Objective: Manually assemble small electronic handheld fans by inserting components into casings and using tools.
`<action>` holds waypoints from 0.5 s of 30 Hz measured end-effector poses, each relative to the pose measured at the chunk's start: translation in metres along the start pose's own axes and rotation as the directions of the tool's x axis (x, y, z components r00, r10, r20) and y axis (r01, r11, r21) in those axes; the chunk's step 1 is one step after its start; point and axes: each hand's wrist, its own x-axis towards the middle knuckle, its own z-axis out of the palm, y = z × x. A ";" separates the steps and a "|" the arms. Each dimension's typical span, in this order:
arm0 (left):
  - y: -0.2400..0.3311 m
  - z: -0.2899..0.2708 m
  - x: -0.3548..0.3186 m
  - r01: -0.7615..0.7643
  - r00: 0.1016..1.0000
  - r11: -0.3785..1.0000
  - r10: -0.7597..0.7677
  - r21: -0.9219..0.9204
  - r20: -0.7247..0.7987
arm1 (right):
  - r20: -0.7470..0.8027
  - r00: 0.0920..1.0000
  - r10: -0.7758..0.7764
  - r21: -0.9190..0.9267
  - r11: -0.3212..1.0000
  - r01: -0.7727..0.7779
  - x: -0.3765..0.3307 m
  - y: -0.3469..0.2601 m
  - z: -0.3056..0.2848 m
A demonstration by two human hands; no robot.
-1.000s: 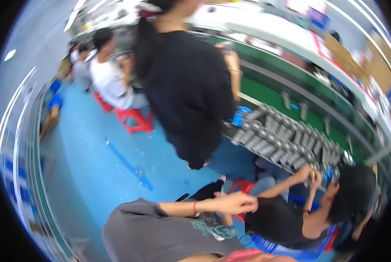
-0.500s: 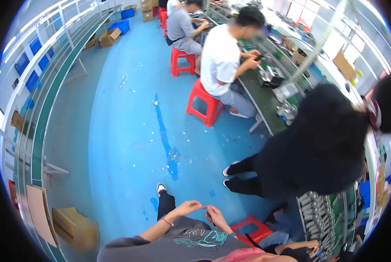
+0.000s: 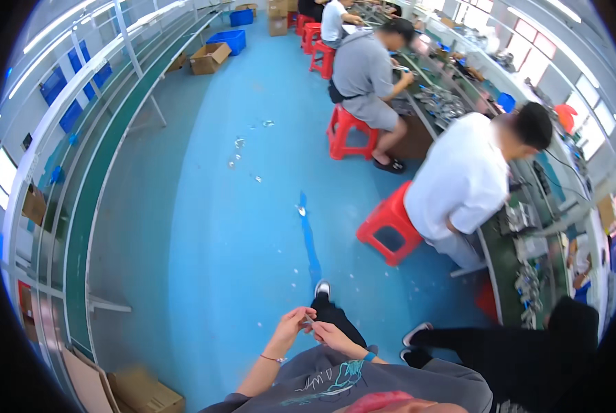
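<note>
In front of my dark grey shirt, my left hand (image 3: 293,325) and my right hand (image 3: 330,336) meet over the blue floor. The fingers of both are pinched together around a small greyish piece (image 3: 308,319), too small to name. A thin bracelet circles my left wrist, and a blue band (image 3: 370,356) is on my right. Beyond the hands, one of my shoes (image 3: 323,289) shows on the floor.
On the right, people on red stools (image 3: 392,227) work along a green bench (image 3: 504,272) with metal parts. A person in black (image 3: 500,351) stands close on my right. A long green-topped rack (image 3: 81,275) and cardboard boxes (image 3: 143,394) line the left.
I have moved forward along the floor; the seated people and stools now appear nearer and further right. The person in black has dropped to the lower right. My hands have come closer together.
</note>
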 end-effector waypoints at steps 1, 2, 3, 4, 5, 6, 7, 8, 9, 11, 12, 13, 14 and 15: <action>0.022 -0.005 0.023 -0.008 1.000 1.000 0.008 0.006 -0.008 | 0.048 0.998 0.043 0.043 0.998 -0.045 0.031 -0.016 -0.012; 0.046 -0.016 0.047 -0.016 0.999 1.000 0.017 0.010 -0.038 | 0.101 0.991 0.086 0.082 0.992 -0.095 0.063 -0.033 -0.023; 0.069 -0.022 0.073 -0.055 0.998 0.993 0.051 -0.103 -0.036 | 0.155 0.971 0.184 0.113 0.973 -0.203 0.091 -0.060 -0.033; 0.092 -0.027 0.097 -0.096 0.995 0.972 0.089 -0.214 -0.041 | 0.305 0.937 0.170 0.204 0.950 -0.238 0.127 -0.079 -0.047; 0.122 -0.034 0.127 -0.152 0.976 0.920 0.083 -0.360 -0.200 | 0.424 0.885 0.192 0.283 0.900 -0.331 0.161 -0.109 -0.064; 0.155 -0.052 0.151 -0.171 0.968 0.922 0.092 -0.347 -0.232 | 0.544 0.815 0.201 0.356 0.824 -0.441 0.191 -0.131 -0.064; 0.187 -0.074 0.180 -0.274 0.933 0.919 0.182 -0.283 -0.310 | 0.600 0.778 0.185 0.364 0.803 -0.472 0.230 -0.161 -0.073; 0.214 -0.088 0.194 -0.354 0.889 0.909 0.254 -0.220 -0.381 | 0.647 0.742 0.178 0.376 0.771 -0.513 0.263 -0.189 -0.078; 0.253 -0.081 0.205 -0.351 0.884 0.909 0.242 -0.224 -0.401 | 0.632 0.757 0.168 0.377 0.786 -0.489 0.290 -0.223 -0.081; 0.336 -0.071 0.232 -0.333 0.811 0.943 0.282 -0.008 -0.513 | 0.633 0.762 0.137 0.287 0.872 -0.396 0.342 -0.299 -0.083; 0.365 -0.063 0.250 -0.336 0.808 0.942 0.279 -0.018 -0.519 | 0.619 0.774 0.135 0.237 0.907 -0.348 0.367 -0.339 -0.084; 0.396 -0.057 0.273 -0.304 0.876 0.953 0.280 0.002 -0.392 | 0.617 0.773 0.146 0.226 0.909 -0.351 0.396 -0.366 -0.091; 0.426 -0.058 0.307 -0.273 0.931 0.961 0.273 0.034 -0.242 | 0.645 0.747 0.160 0.243 0.884 -0.399 0.430 -0.392 -0.099; 0.450 -0.062 0.346 -0.276 0.933 0.961 0.275 0.026 -0.231 | 0.673 0.718 0.178 0.256 0.855 -0.451 0.466 -0.415 -0.108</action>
